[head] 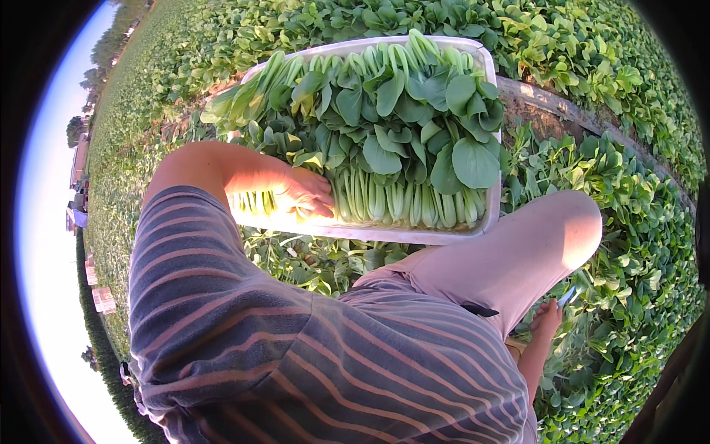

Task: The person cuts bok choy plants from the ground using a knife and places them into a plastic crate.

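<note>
A white plastic crate (399,237) is packed with leafy greens (383,150) that look like bok choy. One row has its pale stems towards me, another has them at the far side, and the leaves meet in the middle. My left hand (309,191) is in the near left part of the crate, against the stems of the near row; glare and the hand itself hide whether its fingers grip any. Low at the right, beside my thigh, my right hand (546,317) holds a knife (567,297), its blade pointing away from me.
Leafy plants (627,311) grow densely around the crate and my legs. Behind the crate, a narrow greyish strip (554,102) runs along bare soil between plants. My bent right knee (582,227) is near the crate's right corner. Stacked pale boxes (104,299) stand far off at the left.
</note>
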Available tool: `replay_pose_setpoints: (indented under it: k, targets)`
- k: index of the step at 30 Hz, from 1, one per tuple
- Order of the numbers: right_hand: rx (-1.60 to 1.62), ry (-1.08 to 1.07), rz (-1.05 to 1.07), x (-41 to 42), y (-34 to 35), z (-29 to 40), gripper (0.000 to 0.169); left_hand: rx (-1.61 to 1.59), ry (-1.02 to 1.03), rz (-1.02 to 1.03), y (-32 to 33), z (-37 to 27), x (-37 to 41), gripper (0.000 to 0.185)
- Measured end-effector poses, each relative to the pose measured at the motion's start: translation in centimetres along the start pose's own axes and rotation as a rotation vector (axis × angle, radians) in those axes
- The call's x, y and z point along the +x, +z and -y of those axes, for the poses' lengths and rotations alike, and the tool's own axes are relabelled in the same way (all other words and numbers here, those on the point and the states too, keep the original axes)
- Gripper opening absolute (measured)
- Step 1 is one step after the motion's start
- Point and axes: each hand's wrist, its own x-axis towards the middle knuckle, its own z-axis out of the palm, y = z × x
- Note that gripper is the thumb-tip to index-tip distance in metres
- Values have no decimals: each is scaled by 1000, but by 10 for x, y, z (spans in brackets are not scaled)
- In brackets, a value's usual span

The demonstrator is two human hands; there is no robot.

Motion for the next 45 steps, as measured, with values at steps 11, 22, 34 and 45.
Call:
replay_pose_setpoints:
  k: [11, 22, 34, 45]
  targets:
    - [159, 89, 227, 34, 21, 15, 22, 139, -449, 282, -96, -92, 24, 78]
    - [251, -70, 152, 88, 14, 19, 23, 317, 45, -604, -333, 89, 393, 25]
    - [16, -154, 271, 174, 66, 88, 25, 346, -540, -767, -281, 296, 653, 28]
    - [-406, -289, 189, 268, 147, 109, 32, -145, -650, -916, -277, 327, 648, 27]
